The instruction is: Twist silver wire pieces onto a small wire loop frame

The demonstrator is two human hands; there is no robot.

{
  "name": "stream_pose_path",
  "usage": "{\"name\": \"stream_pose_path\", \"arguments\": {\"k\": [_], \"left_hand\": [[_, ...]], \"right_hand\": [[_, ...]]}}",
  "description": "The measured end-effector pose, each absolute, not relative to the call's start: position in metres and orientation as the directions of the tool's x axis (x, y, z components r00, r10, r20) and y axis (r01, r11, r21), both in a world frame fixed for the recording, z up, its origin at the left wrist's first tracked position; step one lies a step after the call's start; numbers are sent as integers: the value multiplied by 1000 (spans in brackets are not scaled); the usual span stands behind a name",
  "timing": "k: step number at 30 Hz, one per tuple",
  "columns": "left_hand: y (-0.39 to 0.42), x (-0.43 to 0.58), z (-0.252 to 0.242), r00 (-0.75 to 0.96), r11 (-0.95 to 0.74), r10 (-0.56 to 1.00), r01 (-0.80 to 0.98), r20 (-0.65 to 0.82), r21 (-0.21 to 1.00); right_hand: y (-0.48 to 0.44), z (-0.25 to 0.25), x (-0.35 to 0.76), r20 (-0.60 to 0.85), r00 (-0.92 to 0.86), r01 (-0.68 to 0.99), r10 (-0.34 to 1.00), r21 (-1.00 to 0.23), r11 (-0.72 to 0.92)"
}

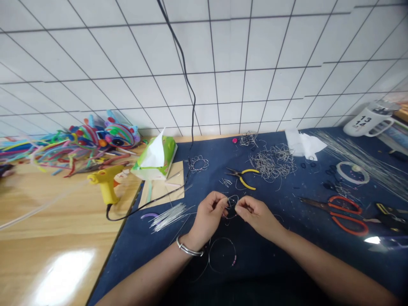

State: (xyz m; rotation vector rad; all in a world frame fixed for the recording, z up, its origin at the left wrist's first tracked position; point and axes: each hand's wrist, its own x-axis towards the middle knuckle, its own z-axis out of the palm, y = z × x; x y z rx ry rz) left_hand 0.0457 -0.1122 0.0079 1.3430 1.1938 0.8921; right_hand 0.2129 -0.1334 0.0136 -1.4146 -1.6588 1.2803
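Thumb and fingers of my left hand (214, 209) pinch the left side of a small looped wire piece with beads (233, 199). From the other side my right hand (253, 211) pinches the same wire, so it is held between both hands above the dark blue cloth. Below my hands lies a larger wire ring (222, 255) with pink beads on its right side. Just beyond my fingers are short bent wire bits (225, 182) and yellow-handled pliers (244, 176). A flower-shaped wire piece (199, 163) rests farther back.
Tangled wire pieces (272, 161) lie behind the pliers. Orange-handled scissors (344, 214) are to the right, a bundle of straight wires (170, 217) to the left. A yellow glue gun (106, 182), its black cord, a tissue pack (156, 157) and a white mug (366, 120) stand around.
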Motion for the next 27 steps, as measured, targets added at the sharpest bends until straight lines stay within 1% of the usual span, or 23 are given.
{"name": "stream_pose_path", "arguments": {"k": [5,8,12,15,19,23,25,27], "left_hand": [[-111,46,9,225,117,964,114,-140,987],[-111,46,10,260,129,954,91,-149,987],[-110,46,12,303,132,940,105,-158,986],[-110,44,13,324,100,936,137,-140,985],[-109,41,14,357,10,930,215,-88,977],[-107,38,20,420,-172,907,337,16,926],[-105,36,23,461,-266,884,372,71,889],[-104,35,25,485,-319,868,388,102,865]], "right_hand": [[-136,14,212,-13,-180,482,984,-873,77],[-135,14,212,59,-179,522,982,-841,146],[-135,12,214,98,-218,553,971,-807,206],[-134,11,215,116,-245,561,963,-792,239],[-133,13,216,126,-287,565,950,-779,274],[-134,15,217,113,-310,577,944,-767,281],[-134,15,217,105,-308,586,946,-762,275],[-133,14,217,100,-294,595,950,-759,264]]}}
